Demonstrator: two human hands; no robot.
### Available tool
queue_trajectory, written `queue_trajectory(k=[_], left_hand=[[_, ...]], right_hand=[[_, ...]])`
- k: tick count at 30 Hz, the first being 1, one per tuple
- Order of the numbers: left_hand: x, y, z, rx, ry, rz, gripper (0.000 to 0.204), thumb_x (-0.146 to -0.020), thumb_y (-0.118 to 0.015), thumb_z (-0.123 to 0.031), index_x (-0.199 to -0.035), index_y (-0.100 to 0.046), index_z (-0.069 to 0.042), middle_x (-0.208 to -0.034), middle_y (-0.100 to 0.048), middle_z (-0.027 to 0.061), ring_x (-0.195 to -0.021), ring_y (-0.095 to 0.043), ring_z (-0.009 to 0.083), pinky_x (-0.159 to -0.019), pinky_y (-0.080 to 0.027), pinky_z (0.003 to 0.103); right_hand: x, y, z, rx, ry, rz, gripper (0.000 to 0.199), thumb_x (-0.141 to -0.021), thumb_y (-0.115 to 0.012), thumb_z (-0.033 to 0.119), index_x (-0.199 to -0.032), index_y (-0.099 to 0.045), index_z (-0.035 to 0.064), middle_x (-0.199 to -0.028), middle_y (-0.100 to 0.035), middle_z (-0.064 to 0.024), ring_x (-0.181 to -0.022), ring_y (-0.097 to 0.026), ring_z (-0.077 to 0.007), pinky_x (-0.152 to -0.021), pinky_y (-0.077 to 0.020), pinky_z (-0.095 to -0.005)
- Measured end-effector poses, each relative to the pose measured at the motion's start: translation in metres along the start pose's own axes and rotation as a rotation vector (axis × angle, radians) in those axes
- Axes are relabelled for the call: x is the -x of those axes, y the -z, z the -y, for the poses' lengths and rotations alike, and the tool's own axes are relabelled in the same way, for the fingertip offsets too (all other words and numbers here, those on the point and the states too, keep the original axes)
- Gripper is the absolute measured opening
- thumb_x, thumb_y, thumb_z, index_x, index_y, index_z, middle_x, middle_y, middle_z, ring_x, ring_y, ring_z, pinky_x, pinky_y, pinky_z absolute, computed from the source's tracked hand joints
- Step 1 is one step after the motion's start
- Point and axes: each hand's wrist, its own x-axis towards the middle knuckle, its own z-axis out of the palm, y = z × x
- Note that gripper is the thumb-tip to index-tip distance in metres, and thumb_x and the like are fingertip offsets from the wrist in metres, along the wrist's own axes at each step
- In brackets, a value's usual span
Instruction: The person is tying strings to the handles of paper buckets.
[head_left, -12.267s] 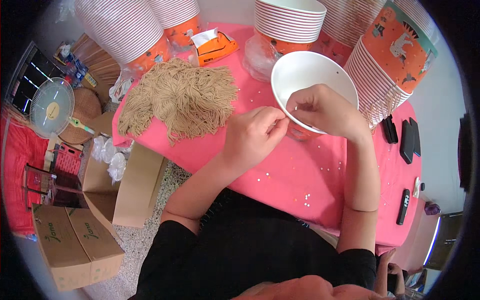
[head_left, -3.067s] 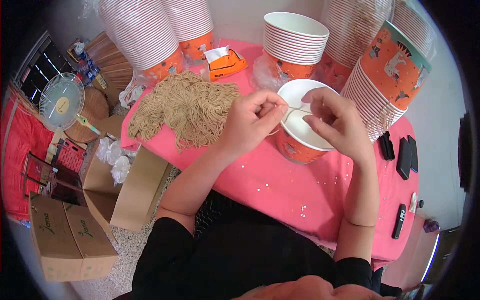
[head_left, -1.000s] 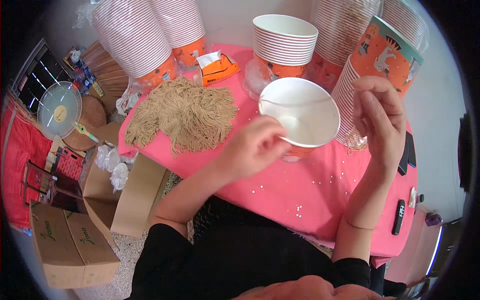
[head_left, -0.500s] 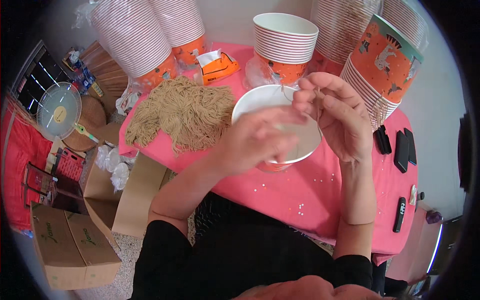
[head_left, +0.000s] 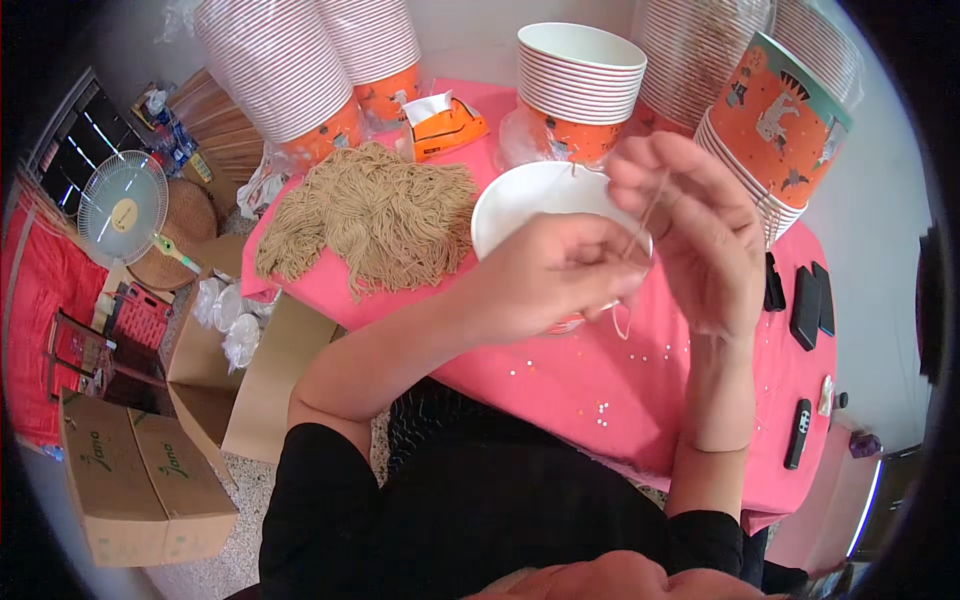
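Note:
A thin tan cord [head_left: 652, 208] runs between my two hands over the front part of the table. My left hand [head_left: 565, 272] pinches its lower part, and a short loop hangs below those fingertips. Higher and to the right, my right hand [head_left: 712, 235] holds the upper part between thumb and fingers. Beneath both hands stands a paper bucket [head_left: 505, 210], white inside and orange outside, with a bit of cord at its far rim. My left hand hides much of the bucket's near side. Left of it lies a heap of tan cords [head_left: 385, 215].
Nested bucket stacks [head_left: 580, 85] line the table's back, some in clear plastic. An orange tissue pack [head_left: 445, 130] sits behind the cords. Small white dots are scattered on the pink tablecloth [head_left: 540, 400]. Dark phones [head_left: 804, 308] lie at right; an open cardboard box [head_left: 270, 385] stands at left.
My left hand has moved right toward my right hand and now pinches the cord's lower part. The cord, which hung in a curve over the bucket, is now stretched between both hands.

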Motion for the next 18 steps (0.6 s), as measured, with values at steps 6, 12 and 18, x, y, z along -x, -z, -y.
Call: queue_trajectory(k=[6,12,18], left_hand=[[0.026,0.028,-0.014,-0.116,0.042,-0.054,0.021,-0.095,-0.058,-0.016,-0.098,-0.067,0.003,-0.076,-0.065,0.0043,-0.053,-0.044,0.0026,-0.048,-0.036,0.018],[0.044,0.050,-0.011,-0.109,0.065,-0.154,0.021,-0.096,-0.057,-0.015,-0.099,-0.067,0.003,-0.077,-0.066,0.0050,-0.054,-0.047,0.0048,-0.050,-0.039,0.019],[0.049,0.045,0.006,-0.665,-0.051,-0.421,0.018,-0.093,-0.060,-0.014,-0.095,-0.068,0.002,-0.075,-0.066,0.0081,-0.062,-0.059,0.0124,-0.056,-0.046,0.027]], right_hand=[[-0.011,0.039,0.008,-0.073,0.116,-0.208,0.033,-0.094,-0.044,-0.003,-0.125,-0.050,-0.0119,-0.118,-0.060,-0.0252,-0.111,-0.061,-0.0345,-0.096,-0.0522,-0.0385],[-0.018,0.057,0.000,0.057,0.076,-0.347,0.029,-0.093,-0.048,-0.002,-0.119,-0.055,-0.0116,-0.114,-0.063,-0.0231,-0.107,-0.063,-0.0294,-0.093,-0.0535,-0.0346],[-0.019,0.062,0.002,0.499,-0.097,-0.360,0.029,-0.091,-0.055,0.005,-0.116,-0.060,-0.0070,-0.108,-0.067,-0.0143,-0.091,-0.066,-0.0193,-0.080,-0.0516,-0.0288]])
